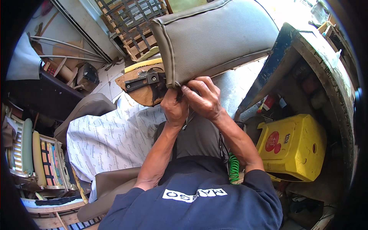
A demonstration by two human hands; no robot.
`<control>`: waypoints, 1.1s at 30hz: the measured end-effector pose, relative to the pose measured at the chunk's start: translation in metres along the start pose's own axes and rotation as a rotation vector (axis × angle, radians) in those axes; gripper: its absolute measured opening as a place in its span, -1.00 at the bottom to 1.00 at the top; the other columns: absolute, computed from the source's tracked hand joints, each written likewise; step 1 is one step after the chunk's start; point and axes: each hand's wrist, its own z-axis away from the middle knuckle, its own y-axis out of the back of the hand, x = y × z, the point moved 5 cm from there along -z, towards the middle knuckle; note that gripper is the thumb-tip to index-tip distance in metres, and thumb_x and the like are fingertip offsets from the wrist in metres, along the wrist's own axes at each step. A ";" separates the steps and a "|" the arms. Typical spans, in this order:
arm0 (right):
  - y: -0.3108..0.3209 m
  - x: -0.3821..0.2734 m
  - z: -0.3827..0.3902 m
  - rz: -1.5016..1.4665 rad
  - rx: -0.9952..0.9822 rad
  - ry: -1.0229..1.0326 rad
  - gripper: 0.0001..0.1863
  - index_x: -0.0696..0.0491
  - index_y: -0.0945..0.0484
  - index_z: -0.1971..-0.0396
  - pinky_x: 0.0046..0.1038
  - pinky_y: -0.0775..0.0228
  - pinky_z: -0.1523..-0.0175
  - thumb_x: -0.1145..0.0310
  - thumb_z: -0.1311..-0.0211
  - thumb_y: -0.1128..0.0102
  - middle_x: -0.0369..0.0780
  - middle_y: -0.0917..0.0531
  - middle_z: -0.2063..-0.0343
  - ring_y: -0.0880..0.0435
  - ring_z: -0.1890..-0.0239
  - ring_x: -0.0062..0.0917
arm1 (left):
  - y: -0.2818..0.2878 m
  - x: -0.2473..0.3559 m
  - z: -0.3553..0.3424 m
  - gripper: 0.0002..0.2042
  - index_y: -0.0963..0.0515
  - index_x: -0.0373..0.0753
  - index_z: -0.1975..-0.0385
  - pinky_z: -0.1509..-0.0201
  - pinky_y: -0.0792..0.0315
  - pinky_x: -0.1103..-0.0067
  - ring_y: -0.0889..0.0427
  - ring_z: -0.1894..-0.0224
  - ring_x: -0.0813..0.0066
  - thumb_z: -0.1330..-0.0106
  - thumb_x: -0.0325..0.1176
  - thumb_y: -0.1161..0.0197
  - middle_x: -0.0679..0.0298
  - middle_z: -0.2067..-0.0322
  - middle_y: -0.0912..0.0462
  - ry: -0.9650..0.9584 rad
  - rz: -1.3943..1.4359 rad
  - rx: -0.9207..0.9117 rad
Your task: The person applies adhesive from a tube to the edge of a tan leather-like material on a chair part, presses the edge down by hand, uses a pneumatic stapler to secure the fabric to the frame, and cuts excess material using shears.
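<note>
At far centre, I see the right hand pinching the near left corner of the grey-brown cushion, the left hand curled against it, its exact grip unclear to me.

White glare upper right, blackened curved edges

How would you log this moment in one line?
left hand: at near corner of grey cushion | right hand: same corner, exact hold unclear | beside cushion: black bracket on wooden panel | at right: yellow plastic stool
</note>
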 end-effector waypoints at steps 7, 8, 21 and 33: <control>-0.008 0.014 0.022 -0.178 0.095 -0.258 -0.67 0.03 -0.74 0.21 -0.30 -0.58 0.14 0.54 0.07 -0.48 -0.15 -0.64 0.21 -0.66 0.24 -0.26 | 0.000 0.005 -0.010 -0.85 -0.63 -0.34 0.23 0.23 -0.56 0.33 -0.72 0.32 0.00 -0.23 -0.52 -0.35 0.01 0.35 -0.69 -0.019 -0.003 -0.076; -0.006 0.016 0.021 -0.219 0.081 -0.309 -0.66 0.03 -0.73 0.18 -0.28 -0.57 0.14 0.57 0.04 -0.52 -0.15 -0.66 0.23 -0.66 0.23 -0.25 | 0.000 0.004 -0.010 -0.88 -0.62 -0.35 0.25 0.23 -0.56 0.33 -0.72 0.32 0.00 -0.23 -0.52 -0.35 0.01 0.35 -0.68 0.003 -0.007 -0.062; 0.000 -0.005 -0.009 -0.067 0.067 -0.185 -0.68 0.13 -0.61 0.27 -0.31 -0.58 0.25 0.56 0.09 -0.48 -0.21 -0.67 0.36 -0.66 0.34 -0.30 | 0.040 0.027 -0.007 -0.82 -0.56 -0.35 0.15 0.13 -0.53 0.58 -0.61 0.29 0.59 -0.37 -0.45 -0.40 0.30 0.32 -0.65 0.125 0.016 0.072; 0.011 -0.009 -0.018 0.028 0.125 -0.118 -0.75 0.16 -0.62 0.31 -0.34 -0.63 0.24 0.53 0.06 -0.44 -0.20 -0.69 0.39 -0.72 0.34 -0.31 | 0.034 0.040 -0.014 -0.84 -0.60 -0.30 0.23 0.18 -0.57 0.48 -0.75 0.32 0.36 -0.28 -0.49 -0.45 0.16 0.37 -0.74 0.145 -0.016 0.061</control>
